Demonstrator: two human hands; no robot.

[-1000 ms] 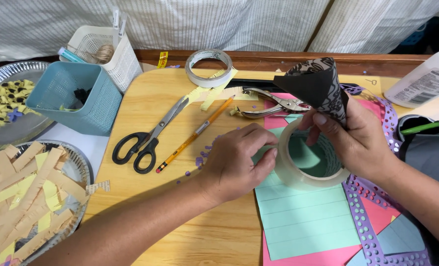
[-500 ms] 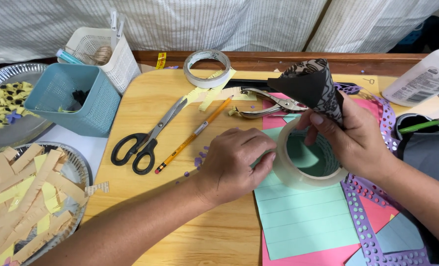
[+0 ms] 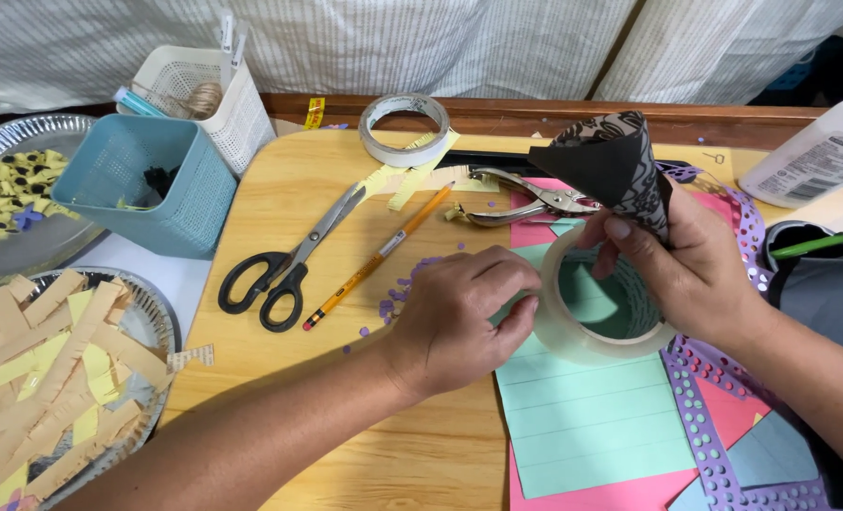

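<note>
Head view: clear plastic tape roll is gripped by right hand; its near rim is pinched by left hand fingertips.

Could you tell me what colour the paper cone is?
Black paper cone with lace-like patterning, head view.

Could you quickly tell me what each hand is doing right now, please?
Left hand: fingers pinched on the rim of the clear tape roll.
Right hand: closed, holding the tape roll and a black paper cone.
</note>
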